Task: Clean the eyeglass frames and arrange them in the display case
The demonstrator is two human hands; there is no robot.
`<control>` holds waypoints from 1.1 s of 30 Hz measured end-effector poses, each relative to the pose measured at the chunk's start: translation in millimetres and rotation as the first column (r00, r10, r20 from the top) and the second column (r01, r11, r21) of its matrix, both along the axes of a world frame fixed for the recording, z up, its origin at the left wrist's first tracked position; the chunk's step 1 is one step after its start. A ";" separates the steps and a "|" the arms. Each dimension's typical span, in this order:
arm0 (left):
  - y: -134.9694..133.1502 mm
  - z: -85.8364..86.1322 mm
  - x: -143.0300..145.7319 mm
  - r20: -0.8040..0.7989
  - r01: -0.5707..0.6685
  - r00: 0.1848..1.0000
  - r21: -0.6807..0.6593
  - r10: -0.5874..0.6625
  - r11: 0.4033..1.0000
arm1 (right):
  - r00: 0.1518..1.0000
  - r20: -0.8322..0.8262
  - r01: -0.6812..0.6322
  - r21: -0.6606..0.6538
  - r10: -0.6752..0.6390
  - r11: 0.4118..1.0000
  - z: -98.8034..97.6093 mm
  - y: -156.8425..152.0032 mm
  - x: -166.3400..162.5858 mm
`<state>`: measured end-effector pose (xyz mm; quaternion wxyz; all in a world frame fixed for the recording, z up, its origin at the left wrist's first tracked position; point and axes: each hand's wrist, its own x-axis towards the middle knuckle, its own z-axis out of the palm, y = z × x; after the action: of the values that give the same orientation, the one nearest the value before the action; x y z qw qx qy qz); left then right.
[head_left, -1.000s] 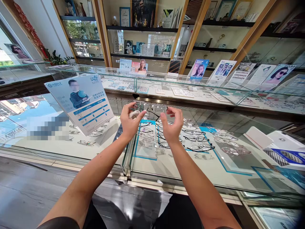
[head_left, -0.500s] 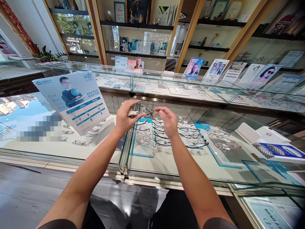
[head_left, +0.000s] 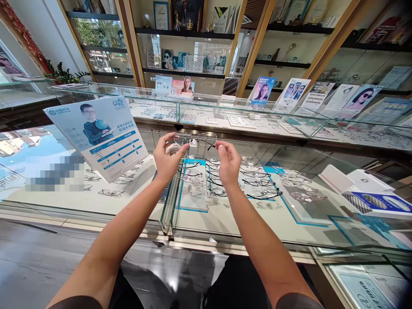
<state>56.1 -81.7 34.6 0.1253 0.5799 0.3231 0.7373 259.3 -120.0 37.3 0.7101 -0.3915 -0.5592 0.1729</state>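
Note:
A pair of thin-rimmed eyeglasses (head_left: 207, 140) is held up over the glass counter, its two lenses side by side. A small white tag (head_left: 193, 143) hangs at the frame. My left hand (head_left: 168, 159) pinches the left end between thumb and fingers, and a crumpled white cloth (head_left: 173, 149) is tucked inside that same hand. At the other end, my right hand (head_left: 229, 163) has its thumb and fingertips closed on the frame's edge. Below the hands, rows of dark-framed eyeglasses (head_left: 262, 195) lie inside the display case.
The glass display counter (head_left: 189, 227) runs across in front of me. A tilted advertising board (head_left: 96, 133) stands at the left. An open white and blue box (head_left: 375, 199) sits at the right. Behind are a second glass counter (head_left: 277, 105) and wall shelves (head_left: 185, 33).
The eyeglasses have turned and spread wider in view, with both lenses and the tag now showing. My left hand has shifted slightly left, and my right fingertips have come onto the frame's right end.

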 end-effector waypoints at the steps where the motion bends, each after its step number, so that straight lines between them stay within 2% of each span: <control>1: -0.8 -0.3 1.0 0.004 0.014 1.000 -0.001 -0.014 1.000 | 1.000 -0.006 0.013 -0.001 -0.013 1.000 0.1 0.1 0.0; 5: -4.1 -1.1 3.1 -0.013 0.003 1.000 0.036 -0.003 0.999 | 0.998 -0.026 0.055 -0.006 -0.055 0.998 1.2 0.7 -0.3; 11: -5.9 -1.7 1.8 -0.071 -0.057 0.995 0.127 0.066 0.990 | 0.997 -0.069 0.037 -0.019 -0.038 0.999 1.4 1.3 -1.4; 21: -7.9 -1.6 1.7 -0.124 -0.065 0.989 0.169 0.086 0.983 | 0.996 -0.090 0.004 -0.075 -0.010 0.997 6.5 0.9 0.0; 26: -8.1 -3.8 2.6 -0.131 -0.044 0.989 0.146 0.063 0.988 | 0.993 -0.109 -0.067 -0.123 0.053 0.990 4.1 3.5 0.6; 33: -11.4 -2.6 6.2 -0.146 -0.019 0.989 0.058 0.027 0.998 | 0.941 -0.263 -0.255 -0.135 0.214 0.957 -4.4 15.2 8.0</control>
<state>62.2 -93.1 32.0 0.0764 0.6319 0.3173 0.7030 267.3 -104.8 32.9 0.7126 -0.3556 -0.4932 0.3500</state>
